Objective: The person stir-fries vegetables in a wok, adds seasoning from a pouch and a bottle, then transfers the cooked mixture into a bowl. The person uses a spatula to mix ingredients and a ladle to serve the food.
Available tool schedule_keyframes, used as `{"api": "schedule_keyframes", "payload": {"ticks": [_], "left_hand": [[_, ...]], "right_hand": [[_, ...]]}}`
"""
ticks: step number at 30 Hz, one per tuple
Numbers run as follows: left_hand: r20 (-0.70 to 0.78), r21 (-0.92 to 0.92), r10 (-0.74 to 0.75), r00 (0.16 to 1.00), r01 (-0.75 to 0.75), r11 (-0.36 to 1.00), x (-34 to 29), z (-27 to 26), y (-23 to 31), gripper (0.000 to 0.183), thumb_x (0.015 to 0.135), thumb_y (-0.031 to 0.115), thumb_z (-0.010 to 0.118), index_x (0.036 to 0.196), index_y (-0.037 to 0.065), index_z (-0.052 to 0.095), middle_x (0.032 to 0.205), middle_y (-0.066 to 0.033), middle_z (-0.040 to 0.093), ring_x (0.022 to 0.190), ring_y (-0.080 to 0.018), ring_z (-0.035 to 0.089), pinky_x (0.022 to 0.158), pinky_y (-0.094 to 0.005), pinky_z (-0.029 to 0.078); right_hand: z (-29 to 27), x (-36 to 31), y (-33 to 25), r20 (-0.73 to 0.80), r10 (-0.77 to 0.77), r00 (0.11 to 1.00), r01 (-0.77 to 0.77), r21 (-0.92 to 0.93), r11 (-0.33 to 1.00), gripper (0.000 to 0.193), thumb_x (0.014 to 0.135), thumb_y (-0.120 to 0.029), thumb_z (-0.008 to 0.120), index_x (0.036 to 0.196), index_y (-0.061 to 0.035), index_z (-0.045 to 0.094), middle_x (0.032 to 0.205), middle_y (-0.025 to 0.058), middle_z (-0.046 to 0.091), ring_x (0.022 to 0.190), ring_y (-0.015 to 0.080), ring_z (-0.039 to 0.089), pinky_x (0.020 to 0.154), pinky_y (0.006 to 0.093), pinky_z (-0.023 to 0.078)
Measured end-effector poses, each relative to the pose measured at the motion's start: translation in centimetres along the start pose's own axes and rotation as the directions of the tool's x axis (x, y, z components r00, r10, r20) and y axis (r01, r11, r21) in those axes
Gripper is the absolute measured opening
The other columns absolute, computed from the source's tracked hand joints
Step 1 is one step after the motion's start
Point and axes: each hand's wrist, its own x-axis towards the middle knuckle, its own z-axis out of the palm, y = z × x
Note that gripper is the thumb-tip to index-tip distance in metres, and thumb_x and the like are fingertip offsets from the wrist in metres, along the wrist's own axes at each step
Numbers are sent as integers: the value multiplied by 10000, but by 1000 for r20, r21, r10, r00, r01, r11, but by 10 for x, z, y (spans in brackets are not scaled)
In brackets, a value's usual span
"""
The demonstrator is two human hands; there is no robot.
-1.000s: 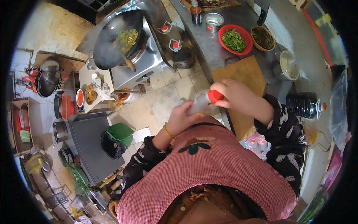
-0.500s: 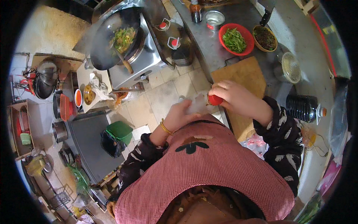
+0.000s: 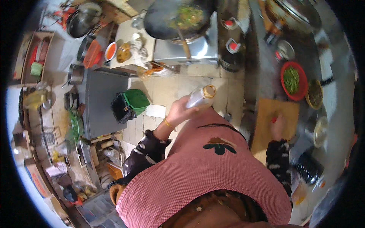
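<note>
My left hand is closed around a clear jar or bottle, held tilted in front of my apron with its uncovered mouth up. What is inside it is hard to make out. My right hand is over the wooden cutting board on the right-hand counter, blurred, with a small red cap at its fingertips. Whether the cap touches the board I cannot tell. On the stove ahead, a dark wok holds chopped green food, a wooden-handled utensil leaning in it.
A red basin of cut greens and a yellow-rimmed bowl stand beyond the board. Large jugs with red caps sit between stove and counter. A green bin is at left, near a grey cabinet.
The red cap has come off the jar and moved right with my right hand to the cutting board. My left hand still holds the jar. The view has swung to the right.
</note>
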Motion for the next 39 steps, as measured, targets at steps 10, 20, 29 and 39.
{"api": "schedule_keyframes", "payload": {"ticks": [10, 20, 29, 39], "left_hand": [[-487, 220, 182, 854, -82, 972, 20, -101, -32, 470, 802, 336, 787, 1031, -31, 603, 740, -175, 635, 645, -233, 643, 598, -341, 509], [-294, 440, 75, 953, 66, 896, 147, -182, -39, 482, 848, 443, 681, 890, -6, 512, 718, -274, 629, 691, -439, 642, 581, -489, 509], [-146, 629, 11, 989, 84, 773, 239, -213, -45, 439, 886, 430, 618, 1022, 17, 558, 740, -213, 645, 677, -398, 646, 577, -473, 524], [-29, 651, 35, 999, -8, 759, 308, -225, -56, 499, 866, 459, 614, 937, -29, 535, 753, -251, 660, 736, -418, 666, 652, -495, 529]], "right_hand": [[68, 124, -291, -147, -504, 851, 444, 713, 542, 608, 845, -143, 715, 1383, -85, 436, 1323, 115, 497, 1176, 230, 522, 928, 375, 474], [59, 183, -409, -47, -587, 809, 572, 298, 764, 721, 862, -119, 640, 1485, -90, 278, 1145, 179, 555, 940, 290, 607, 803, 403, 505], [-93, 157, -359, 749, -248, 615, -516, 620, 591, 367, 907, -68, 497, 1262, -51, 408, 693, 19, 472, 534, 94, 489, 429, 255, 409], [-126, 157, -356, 807, -442, 391, -697, 573, 430, 361, 906, -81, 547, 1261, -41, 497, 1110, 41, 586, 998, 115, 564, 828, 258, 468]]}}
